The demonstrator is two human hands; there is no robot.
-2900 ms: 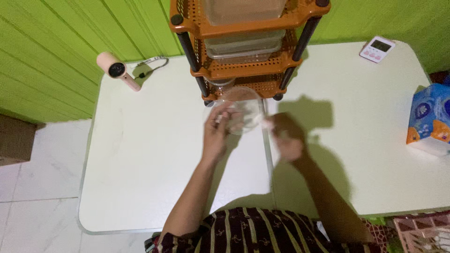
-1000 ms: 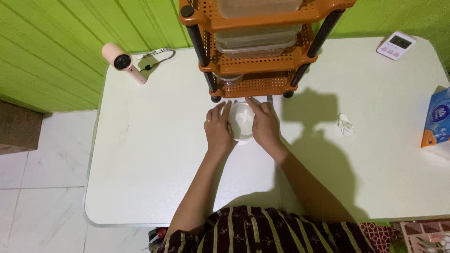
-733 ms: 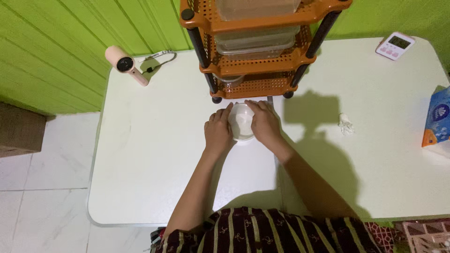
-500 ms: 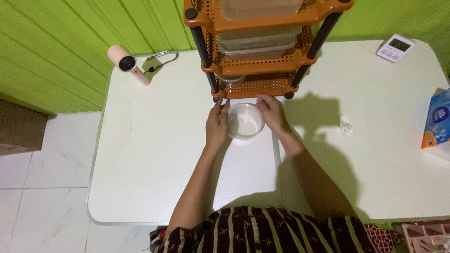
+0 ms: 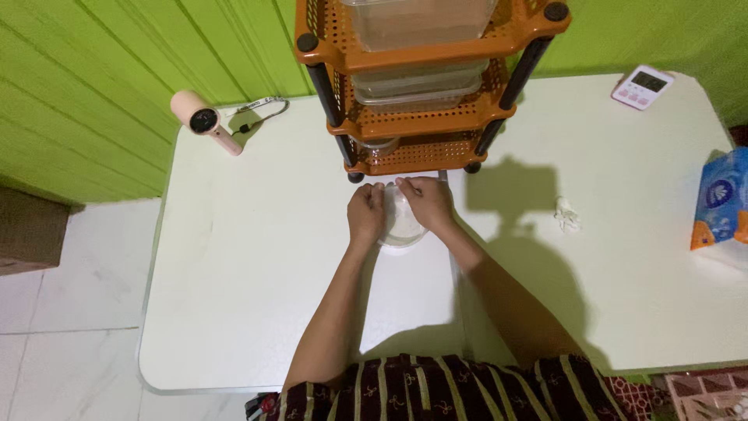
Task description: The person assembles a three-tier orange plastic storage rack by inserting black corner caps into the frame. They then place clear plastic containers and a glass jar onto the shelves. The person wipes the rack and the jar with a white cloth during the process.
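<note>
A small clear round container (image 5: pixel 400 228) is held low over the white table (image 5: pixel 257 257), just in front of the orange three-tier rack (image 5: pixel 421 93). My left hand (image 5: pixel 365 215) grips its left side. My right hand (image 5: pixel 425 203) grips its right side and far rim, fingertips close to the rack's lowest shelf. Clear containers fill the rack's upper shelves.
A pink hair dryer (image 5: pixel 206 123) with its cord lies at the table's far left. A crumpled white tissue (image 5: pixel 566 214) lies right of my arm. A small white digital timer (image 5: pixel 643 86) sits far right, and a blue tissue pack (image 5: pixel 721 201) at the right edge.
Both hands have carried the clear container away from me, closer to the rack's bottom shelf. Earlier, my right hand held the tissue, which now lies on the table.
</note>
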